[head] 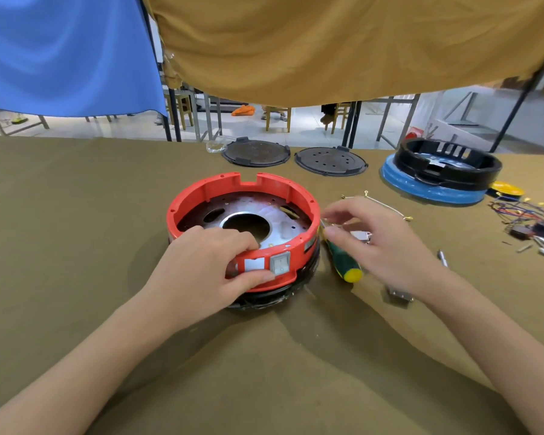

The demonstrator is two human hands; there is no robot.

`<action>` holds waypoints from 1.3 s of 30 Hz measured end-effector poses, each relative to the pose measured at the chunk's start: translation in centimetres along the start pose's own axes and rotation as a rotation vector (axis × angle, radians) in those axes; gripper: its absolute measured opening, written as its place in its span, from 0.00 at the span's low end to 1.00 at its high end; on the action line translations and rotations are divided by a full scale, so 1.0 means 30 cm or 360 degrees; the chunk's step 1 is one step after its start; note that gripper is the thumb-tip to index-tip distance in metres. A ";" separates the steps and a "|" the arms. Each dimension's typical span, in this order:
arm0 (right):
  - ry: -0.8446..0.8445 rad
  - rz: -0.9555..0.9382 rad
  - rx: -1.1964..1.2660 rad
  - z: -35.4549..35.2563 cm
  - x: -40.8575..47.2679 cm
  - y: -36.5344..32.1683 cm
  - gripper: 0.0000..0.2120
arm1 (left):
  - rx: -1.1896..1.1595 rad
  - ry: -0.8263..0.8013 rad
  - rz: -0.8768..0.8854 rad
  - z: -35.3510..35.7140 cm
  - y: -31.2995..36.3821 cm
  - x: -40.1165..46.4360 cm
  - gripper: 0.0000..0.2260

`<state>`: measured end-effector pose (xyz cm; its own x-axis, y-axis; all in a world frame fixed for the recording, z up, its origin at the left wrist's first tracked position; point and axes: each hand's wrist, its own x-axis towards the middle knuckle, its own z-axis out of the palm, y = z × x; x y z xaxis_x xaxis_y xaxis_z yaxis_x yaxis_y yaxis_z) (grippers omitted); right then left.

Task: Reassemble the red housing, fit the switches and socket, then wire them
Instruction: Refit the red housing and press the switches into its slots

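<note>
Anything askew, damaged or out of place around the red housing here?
One oddity: the red round plastic housing has one white rocker switch fitted, while the neighbouring rectangular slot is open. Loose coloured wires lie scattered far right.

The rocker switch point(280, 262) on the red housing point(201, 196) shows "I" and "O".

Bare table cloth point(76, 215) lies open along the left edge and near edge; the wire tangle point(528, 221), black ring point(446, 164) and two dark discs point(255, 152) crowd the far-right corner.
</note>
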<state>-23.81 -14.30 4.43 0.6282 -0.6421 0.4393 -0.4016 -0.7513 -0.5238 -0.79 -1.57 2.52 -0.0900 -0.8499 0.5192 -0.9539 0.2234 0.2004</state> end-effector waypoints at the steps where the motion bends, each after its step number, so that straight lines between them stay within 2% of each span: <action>1: 0.0078 0.0110 -0.0086 -0.028 0.006 0.020 0.05 | -0.0007 0.0039 0.0004 0.001 0.002 -0.004 0.17; 3: -0.0011 0.0395 -0.0321 -0.101 0.015 0.056 0.03 | -0.0005 0.0117 0.0015 0.005 0.011 -0.010 0.18; 6: -0.0657 0.0755 -0.0675 -0.211 0.001 0.102 0.12 | -0.0001 0.0167 0.0028 0.009 0.025 -0.012 0.19; 8: -0.1042 0.0886 -0.0692 -0.236 -0.021 0.099 0.18 | -0.0045 0.0125 0.0077 -0.003 0.017 -0.011 0.17; 10: -0.1207 0.0912 -0.0676 -0.222 -0.032 0.095 0.21 | -0.0095 0.0023 0.0146 -0.030 -0.008 -0.014 0.14; 12: -0.1248 0.0874 -0.0676 -0.205 -0.031 0.095 0.20 | -0.0099 -0.0054 0.0171 -0.056 -0.034 -0.019 0.12; 16: -0.1082 0.0702 -0.0532 -0.222 -0.035 0.103 0.16 | -0.0055 -0.0112 0.0149 -0.063 -0.050 -0.028 0.14; 22: -0.0849 0.0423 0.0457 -0.198 -0.027 0.063 0.17 | -0.0062 -0.0072 0.0148 -0.046 -0.042 -0.026 0.16; 25: -0.0675 0.0429 0.0978 -0.121 -0.024 0.029 0.18 | -0.0156 -0.0079 0.0152 -0.053 -0.049 -0.026 0.16; 28: -0.0560 0.0414 0.1336 -0.043 -0.027 0.008 0.21 | -0.0159 -0.0042 0.0152 -0.068 -0.072 -0.026 0.14; 31: -0.0548 0.0441 0.1581 0.020 -0.034 -0.014 0.18 | -0.0083 -0.0041 0.0159 -0.067 -0.073 -0.028 0.14; 33: -0.0430 0.0455 0.1510 0.063 -0.046 -0.030 0.15 | -0.0083 -0.0065 0.0142 -0.059 -0.068 -0.029 0.15; 35: -0.0185 0.0421 0.1232 0.096 -0.059 -0.048 0.18 | -0.0101 -0.0080 0.0108 -0.056 -0.069 -0.029 0.15; 37: -0.0014 0.0284 0.0999 0.118 -0.066 -0.065 0.20 | -0.0103 -0.0089 0.0095 -0.055 -0.070 -0.028 0.15; 39: 0.0048 0.0110 0.0703 0.129 -0.072 -0.072 0.18 | -0.0109 -0.0085 0.0088 -0.053 -0.070 -0.030 0.14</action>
<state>-21.72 -10.69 1.80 0.5877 -0.6974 0.4101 -0.1147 -0.5736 -0.8111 1.74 -0.52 2.97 -0.1589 -0.8591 0.4866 -0.9253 0.3015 0.2301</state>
